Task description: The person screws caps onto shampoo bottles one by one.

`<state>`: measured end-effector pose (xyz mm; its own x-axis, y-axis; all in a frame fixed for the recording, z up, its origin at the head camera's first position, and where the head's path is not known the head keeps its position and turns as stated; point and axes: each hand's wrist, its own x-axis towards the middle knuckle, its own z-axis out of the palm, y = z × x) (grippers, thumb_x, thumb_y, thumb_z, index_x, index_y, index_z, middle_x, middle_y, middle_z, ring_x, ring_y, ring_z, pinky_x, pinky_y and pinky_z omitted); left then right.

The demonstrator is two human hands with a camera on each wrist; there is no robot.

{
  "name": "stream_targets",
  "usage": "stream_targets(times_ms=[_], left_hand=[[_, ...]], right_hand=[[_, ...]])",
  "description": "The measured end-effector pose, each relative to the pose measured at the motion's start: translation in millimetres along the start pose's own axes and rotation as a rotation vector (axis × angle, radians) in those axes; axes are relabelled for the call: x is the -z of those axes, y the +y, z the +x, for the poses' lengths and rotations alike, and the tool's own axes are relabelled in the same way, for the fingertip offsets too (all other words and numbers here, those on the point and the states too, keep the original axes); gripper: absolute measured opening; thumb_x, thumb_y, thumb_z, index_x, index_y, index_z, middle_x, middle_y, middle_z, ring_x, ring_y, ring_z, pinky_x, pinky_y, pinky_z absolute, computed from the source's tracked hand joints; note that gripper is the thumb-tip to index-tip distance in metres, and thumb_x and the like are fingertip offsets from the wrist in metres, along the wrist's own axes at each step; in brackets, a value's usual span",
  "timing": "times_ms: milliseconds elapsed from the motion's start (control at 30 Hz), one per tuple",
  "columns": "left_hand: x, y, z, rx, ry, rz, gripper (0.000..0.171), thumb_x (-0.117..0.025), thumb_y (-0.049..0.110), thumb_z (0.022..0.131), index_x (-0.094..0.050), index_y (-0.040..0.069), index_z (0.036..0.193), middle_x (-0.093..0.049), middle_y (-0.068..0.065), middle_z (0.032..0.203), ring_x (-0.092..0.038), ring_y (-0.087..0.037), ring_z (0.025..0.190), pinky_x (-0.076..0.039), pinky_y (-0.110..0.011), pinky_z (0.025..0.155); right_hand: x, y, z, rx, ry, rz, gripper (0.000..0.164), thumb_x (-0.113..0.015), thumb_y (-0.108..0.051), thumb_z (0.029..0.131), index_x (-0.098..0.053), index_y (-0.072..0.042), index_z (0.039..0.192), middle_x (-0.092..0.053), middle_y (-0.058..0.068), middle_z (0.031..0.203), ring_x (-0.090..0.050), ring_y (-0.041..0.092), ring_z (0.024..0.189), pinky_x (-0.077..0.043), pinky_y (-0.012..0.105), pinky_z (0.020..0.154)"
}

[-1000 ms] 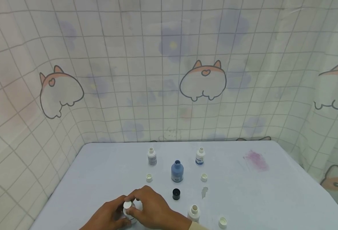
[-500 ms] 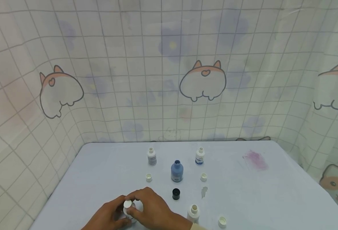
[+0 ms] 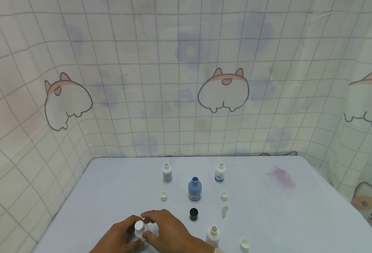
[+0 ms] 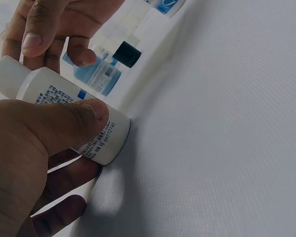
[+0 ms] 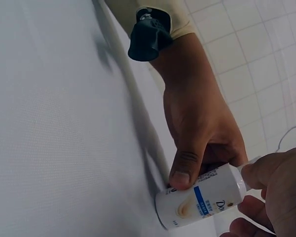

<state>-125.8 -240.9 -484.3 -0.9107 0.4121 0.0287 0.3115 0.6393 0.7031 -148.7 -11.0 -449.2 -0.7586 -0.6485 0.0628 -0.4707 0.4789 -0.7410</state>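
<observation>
A small white bottle (image 3: 140,229) with a white cap (image 4: 10,76) stands near the table's front left. My left hand (image 3: 117,236) grips its body, thumb across the printed label in the left wrist view. Beside the cap is my right hand (image 3: 170,230), its thumb and fingers spread loosely around it with a gap on the head view's side. Whether the thumb touches the cap is unclear in the right wrist view, where the bottle (image 5: 207,200) shows blue print and a cream swirl. Further right, an uncapped white bottle (image 3: 212,236) stands near my right wrist.
Behind stand an uncapped blue bottle (image 3: 194,189) and two uncapped white bottles, one left (image 3: 167,174), one right (image 3: 219,174). A black cap (image 3: 193,214) and white caps (image 3: 164,196) (image 3: 224,195) (image 3: 244,245) lie before them. A patterned curtain (image 3: 160,88) encloses the white table (image 3: 284,214).
My right hand's fingers have loosened from the cap and shifted slightly right. The left hand still holds the bottle in nearly the same spot.
</observation>
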Motion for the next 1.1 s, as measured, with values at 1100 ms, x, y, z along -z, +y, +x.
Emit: stream_targets(times_ms=[1100], left_hand=[[10.8, -1.3, 4.9, 0.092, 0.116, 0.054, 0.053, -0.091, 0.032, 0.078, -0.062, 0.021, 0.121, -0.066, 0.013, 0.108, -0.062, -0.005, 0.09, -0.055, -0.029, 0.077]], right_hand=[[20.8, -6.9, -18.2, -0.036, -0.04, -0.035, 0.046, -0.073, -0.033, 0.097, -0.059, -0.023, 0.14, -0.064, -0.016, 0.122, -0.058, 0.0, 0.112, -0.053, 0.022, 0.084]])
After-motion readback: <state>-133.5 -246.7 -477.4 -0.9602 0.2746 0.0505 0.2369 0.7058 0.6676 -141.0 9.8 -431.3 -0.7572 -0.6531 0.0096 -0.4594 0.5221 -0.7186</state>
